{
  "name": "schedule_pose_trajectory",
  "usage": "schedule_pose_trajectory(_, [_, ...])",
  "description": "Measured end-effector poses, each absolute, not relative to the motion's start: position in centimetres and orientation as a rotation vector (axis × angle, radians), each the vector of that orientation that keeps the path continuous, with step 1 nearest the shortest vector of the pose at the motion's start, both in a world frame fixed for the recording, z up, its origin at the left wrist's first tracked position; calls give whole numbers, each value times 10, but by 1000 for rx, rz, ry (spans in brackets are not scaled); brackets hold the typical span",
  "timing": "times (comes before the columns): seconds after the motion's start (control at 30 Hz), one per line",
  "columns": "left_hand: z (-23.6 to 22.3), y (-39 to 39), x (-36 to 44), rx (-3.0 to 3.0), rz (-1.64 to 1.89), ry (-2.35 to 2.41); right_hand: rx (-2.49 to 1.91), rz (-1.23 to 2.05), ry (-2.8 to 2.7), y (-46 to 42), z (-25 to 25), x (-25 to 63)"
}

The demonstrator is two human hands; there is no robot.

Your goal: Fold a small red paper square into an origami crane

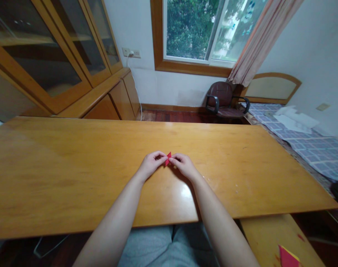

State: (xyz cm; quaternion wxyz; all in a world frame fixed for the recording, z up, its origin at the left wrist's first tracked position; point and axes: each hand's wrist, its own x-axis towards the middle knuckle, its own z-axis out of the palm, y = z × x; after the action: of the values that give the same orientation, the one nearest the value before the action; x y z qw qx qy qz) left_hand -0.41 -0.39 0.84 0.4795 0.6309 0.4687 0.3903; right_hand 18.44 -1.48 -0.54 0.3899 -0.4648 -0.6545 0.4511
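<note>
A small piece of folded red paper (pixel 168 159) with pointed ends is held up between both hands, just above the wooden table (pixel 88 159). My left hand (pixel 152 162) pinches its left side between thumb and fingertips. From the right, my right hand (pixel 183 164) grips the other side in the same way. The pointed tips of the paper stick out above and below the fingers. Its middle is partly covered by the fingertips, so the folds there cannot be made out.
At lower right, red and yellow paper (pixel 289 256) lies on a lower wooden surface (pixel 269 233). Tiny pale bits (pixel 236 187) dot the table right of my arm. Beyond the table stand an office chair (pixel 224 98), a glass-door cabinet (pixel 74 48) and a bed (pixel 308 137).
</note>
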Motion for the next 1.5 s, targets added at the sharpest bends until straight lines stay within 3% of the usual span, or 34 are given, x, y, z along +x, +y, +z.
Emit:
schedule_pose_trajectory(0.4, [7,-4,-5,1596,868,1118,-1104,1211,-1441,-15,2,182])
schedule_pose_trajectory(1.5, [6,-2,-9,1545,983,1113,-1174,1173,-1575,-16,-3,180])
